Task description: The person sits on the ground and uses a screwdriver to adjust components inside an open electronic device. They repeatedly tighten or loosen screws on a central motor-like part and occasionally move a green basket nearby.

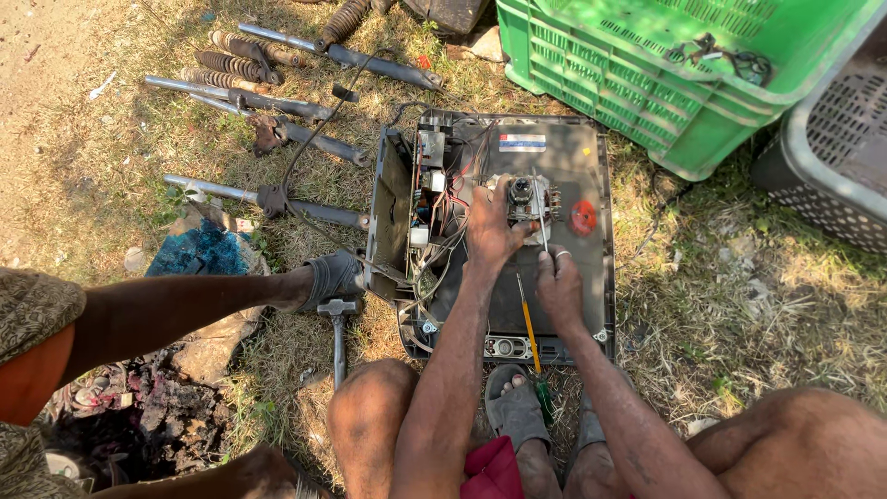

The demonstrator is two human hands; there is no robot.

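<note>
An opened grey appliance casing (577, 268) lies flat on the ground, its wires and circuit boards exposed at the left. My left hand (492, 229) grips a small metal motor part (527, 199) fixed in the middle of the casing. My right hand (558, 288) holds a thin metal tool (541, 222) upright, its tip at that part. A yellow-shafted screwdriver (529, 331) lies on the casing between my wrists. My sandalled feet rest at the casing's near edge.
Another person's leg and sandalled foot (328, 277) press on the casing's left flap. A hammer (338, 328) lies beside it. Several shock absorbers and rods (268, 106) lie on dry grass at top left. A green crate (647, 65) and grey basket (832, 148) stand at top right.
</note>
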